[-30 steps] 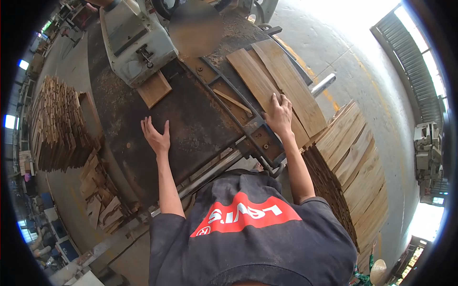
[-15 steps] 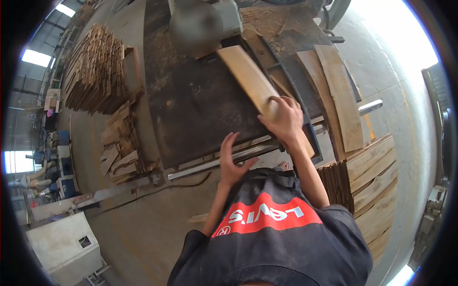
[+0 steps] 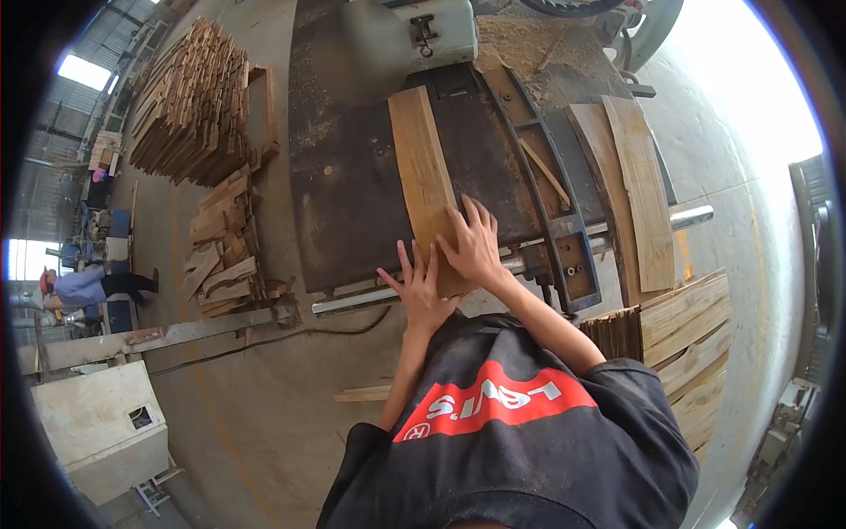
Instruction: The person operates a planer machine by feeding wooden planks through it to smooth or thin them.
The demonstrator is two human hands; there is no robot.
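A long wooden board (image 3: 419, 145) lies on the dark metal machine table (image 3: 339, 198), its far end near the pale machine housing (image 3: 445, 35). The board's near end reaches past the table's front edge, partly under my hands. My right hand (image 3: 477, 249) is on the board's right side, thumb on its top and fingers across the right edge. On the left side, my left hand (image 3: 423, 291) touches the near end with fingers spread. The two hands are close together, thumbs almost meeting.
A black metal fence frame (image 3: 557, 207) stands right of the board, with two planks (image 3: 639, 189) beyond it. Stacked boards (image 3: 687, 326) are at lower right. A tall wood stack (image 3: 194, 106) and offcuts (image 3: 225, 247) stand left. A person (image 3: 84, 286) is at far left.
The board has swung left, away from the fence, and now points more straight ahead. My right hand moved left with it. My left hand came onto the board. A person appeared at far left.
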